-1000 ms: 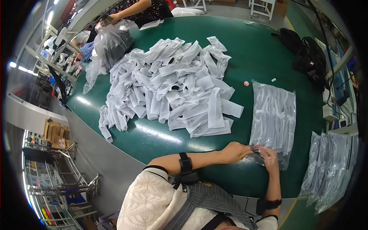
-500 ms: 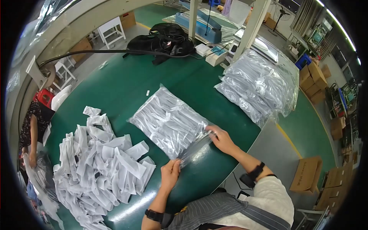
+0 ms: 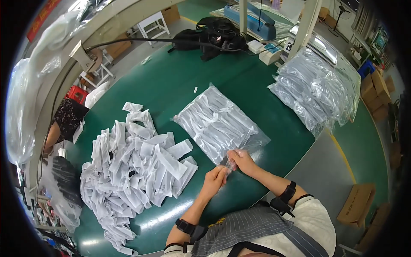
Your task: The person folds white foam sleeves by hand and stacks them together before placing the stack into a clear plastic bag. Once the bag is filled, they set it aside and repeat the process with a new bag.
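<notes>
A clear plastic bag (image 3: 219, 122) filled with rows of white packets lies flat on the green tabletop, its near edge facing me. At the near corner, my left hand (image 3: 215, 178) is closed on the gathered film. My right hand (image 3: 242, 162) pinches the same edge just beside it, so the two hands almost meet. A loose flap of the bag spreads out to the right of my right hand. To the left of the bag lies a big heap of loose white packets (image 3: 141, 171), which neither hand touches.
Filled clear bags (image 3: 314, 85) are stacked at the far right of the table (image 3: 167, 92). A black bag (image 3: 212, 36) and small white boxes (image 3: 269, 53) sit at the back. Another person (image 3: 66, 122) is at the left edge by a bagged dark bundle (image 3: 66, 180).
My right hand has slid left along the bag's near edge and is now beside my left hand. The film there is bunched. The whole view has shifted, moving the table rightward in it.
</notes>
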{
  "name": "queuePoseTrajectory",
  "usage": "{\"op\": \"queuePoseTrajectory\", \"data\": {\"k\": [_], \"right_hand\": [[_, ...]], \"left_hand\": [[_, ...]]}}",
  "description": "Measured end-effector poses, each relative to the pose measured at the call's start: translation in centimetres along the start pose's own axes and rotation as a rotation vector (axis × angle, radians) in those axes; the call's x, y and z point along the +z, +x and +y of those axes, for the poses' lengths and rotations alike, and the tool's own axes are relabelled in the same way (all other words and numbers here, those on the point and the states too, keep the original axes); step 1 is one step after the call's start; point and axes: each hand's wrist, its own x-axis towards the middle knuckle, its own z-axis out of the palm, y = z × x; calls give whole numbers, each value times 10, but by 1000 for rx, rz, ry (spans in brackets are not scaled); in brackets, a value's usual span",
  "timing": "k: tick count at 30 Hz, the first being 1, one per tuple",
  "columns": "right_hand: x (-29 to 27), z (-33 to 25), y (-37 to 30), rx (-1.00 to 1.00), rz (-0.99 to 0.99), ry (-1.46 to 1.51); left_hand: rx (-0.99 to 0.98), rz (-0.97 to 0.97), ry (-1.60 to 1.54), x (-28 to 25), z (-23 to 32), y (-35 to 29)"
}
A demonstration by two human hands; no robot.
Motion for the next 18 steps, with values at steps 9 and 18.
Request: {"op": "queuePoseTrajectory", "data": {"k": [9,18], "right_hand": [[13,-183,-91,-319,-229,-258],[-97,-287,-222,-704,31,-476]], "left_hand": [[-117,10,-975,-18,17,48],[21,-250,-617,58,184,91]]}}
